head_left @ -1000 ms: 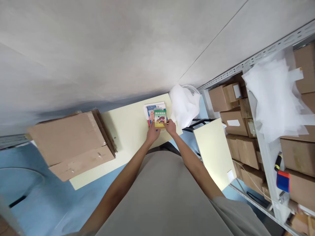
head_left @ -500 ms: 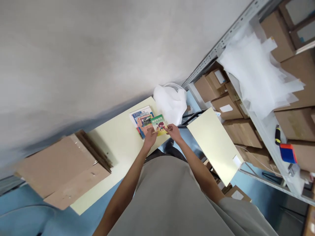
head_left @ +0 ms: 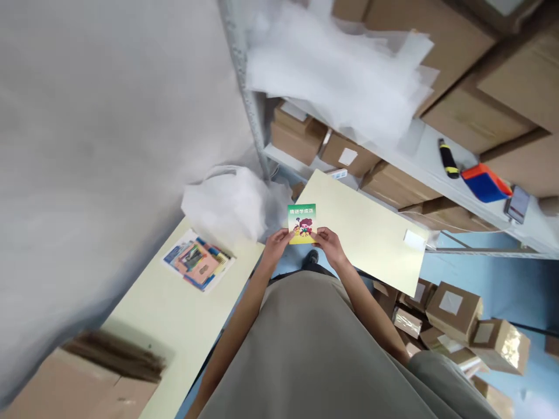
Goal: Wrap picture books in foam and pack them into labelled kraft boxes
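A small green and yellow book [head_left: 301,223] with a cartoon figure on its cover is held up in front of me. My left hand [head_left: 278,243] pinches its lower left edge, and my right hand [head_left: 329,244] grips the lower right edge. To the left, a stack of books [head_left: 198,261] lies on a pale yellow table [head_left: 192,326]. The book in my hands is level with the near end of a second pale table [head_left: 362,227] on the right.
A white plastic bag [head_left: 227,201] sits at the left table's far end. Flattened cardboard [head_left: 87,384] rests on its near part. A shelf [head_left: 428,139] carries a foam sheet pile [head_left: 340,81], a cutter [head_left: 448,157] and a phone [head_left: 517,203]. Cartons [head_left: 454,311] stand on the floor at right.
My body and view have turned to the right. Both hands have carried the small book away from the stack on the left table, toward the right table.
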Demonstrator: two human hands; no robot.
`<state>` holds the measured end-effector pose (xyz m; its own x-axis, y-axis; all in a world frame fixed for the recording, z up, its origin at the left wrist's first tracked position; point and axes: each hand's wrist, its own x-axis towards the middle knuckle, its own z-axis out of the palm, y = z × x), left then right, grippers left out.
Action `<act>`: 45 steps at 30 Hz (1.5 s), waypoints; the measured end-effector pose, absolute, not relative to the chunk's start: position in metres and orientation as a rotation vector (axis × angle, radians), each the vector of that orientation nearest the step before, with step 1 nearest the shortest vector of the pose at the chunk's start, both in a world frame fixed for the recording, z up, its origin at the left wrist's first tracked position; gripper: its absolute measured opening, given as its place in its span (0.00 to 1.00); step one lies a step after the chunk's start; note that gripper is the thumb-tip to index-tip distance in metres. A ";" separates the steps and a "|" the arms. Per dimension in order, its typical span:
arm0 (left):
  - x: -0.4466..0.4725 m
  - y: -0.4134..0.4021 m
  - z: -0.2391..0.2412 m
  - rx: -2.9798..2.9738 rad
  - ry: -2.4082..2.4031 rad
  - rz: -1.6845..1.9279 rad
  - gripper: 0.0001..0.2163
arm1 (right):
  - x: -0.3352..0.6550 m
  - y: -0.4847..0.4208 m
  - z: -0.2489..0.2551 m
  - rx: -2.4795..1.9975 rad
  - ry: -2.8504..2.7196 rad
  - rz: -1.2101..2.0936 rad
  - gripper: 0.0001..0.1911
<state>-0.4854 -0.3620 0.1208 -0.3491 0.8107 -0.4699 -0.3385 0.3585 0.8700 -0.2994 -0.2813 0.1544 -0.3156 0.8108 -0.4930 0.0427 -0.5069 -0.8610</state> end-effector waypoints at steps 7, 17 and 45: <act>-0.384 -0.265 0.157 0.635 1.390 1.115 0.24 | -0.174 -0.222 0.178 -1.331 -0.936 1.762 0.32; -0.297 -0.213 0.195 0.810 1.387 1.020 0.24 | -0.096 -0.191 0.170 -1.316 -0.945 1.465 0.30; -0.316 -0.209 0.218 0.850 1.213 1.103 0.31 | -0.106 -0.203 0.227 -1.114 -1.032 1.431 0.26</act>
